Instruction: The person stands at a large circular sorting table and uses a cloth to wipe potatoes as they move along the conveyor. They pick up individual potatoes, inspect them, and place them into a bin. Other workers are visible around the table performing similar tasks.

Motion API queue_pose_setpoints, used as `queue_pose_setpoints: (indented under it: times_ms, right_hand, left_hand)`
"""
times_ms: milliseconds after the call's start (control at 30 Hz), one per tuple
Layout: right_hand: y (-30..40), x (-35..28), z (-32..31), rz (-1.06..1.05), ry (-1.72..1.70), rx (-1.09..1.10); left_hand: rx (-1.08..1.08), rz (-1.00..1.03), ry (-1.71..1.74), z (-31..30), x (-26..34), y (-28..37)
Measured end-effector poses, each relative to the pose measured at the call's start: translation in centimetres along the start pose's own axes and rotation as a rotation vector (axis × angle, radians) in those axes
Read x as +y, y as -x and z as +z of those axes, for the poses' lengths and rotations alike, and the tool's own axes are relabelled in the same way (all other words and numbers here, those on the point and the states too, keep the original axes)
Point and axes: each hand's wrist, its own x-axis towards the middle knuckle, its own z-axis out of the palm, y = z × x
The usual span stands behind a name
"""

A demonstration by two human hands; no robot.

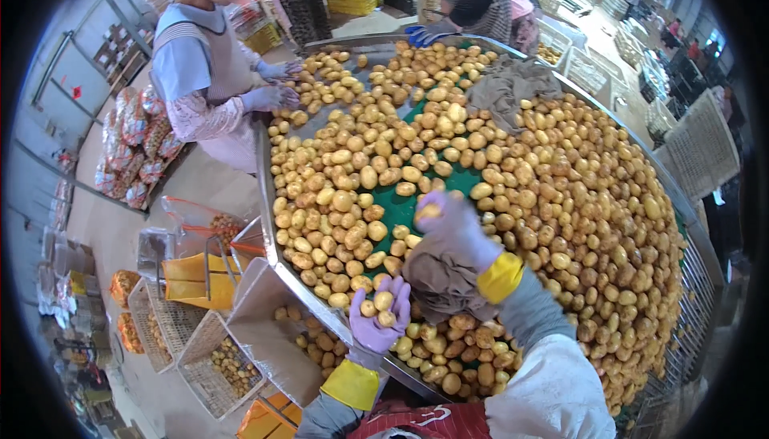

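My left hand (379, 326), in a lilac glove with a yellow cuff, is cupped palm up at the metal rim of the sorting table (324, 313). Three small potatoes (383, 301) rest in its palm and fingers. Blurred by motion, my right hand (455, 226) grips another potato (428, 213) over the green table surface (399, 204). Below its wrist a crumpled grey-brown cloth (441, 280) lies among the potatoes. Loose potatoes (336, 198) spread to the left, and a deep heap of potatoes (583, 247) fills the right side.
Across the table, one person's gloved hands (270, 96) touch potatoes; another's blue-palmed glove (429, 33) rests near the far rim. A second cloth (513, 90) lies there. At left stand a large carton (270, 331), a plastic crate (210, 379), orange bags (195, 280) and stacked net sacks (135, 144).
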Motion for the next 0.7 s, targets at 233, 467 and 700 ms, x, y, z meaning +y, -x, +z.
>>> queue_pose_setpoints:
  times_ms: [233, 467, 700]
  right_hand:
    - [11.6, -4.7, 4.3, -0.242, -0.032, 0.176]
    - [15.8, -3.7, 5.4, -0.267, 0.324, 0.198]
    - [5.0, 8.0, -3.8, 0.457, 0.582, 0.095]
  left_hand:
    - [-0.118, -0.038, -0.322, -0.1, -1.6, -2.6]
    - [-0.213, -0.064, -0.201, -1.1, -1.6, -3.0]
    - [-0.131, -0.031, -0.305, 0.5, -1.6, 0.4]
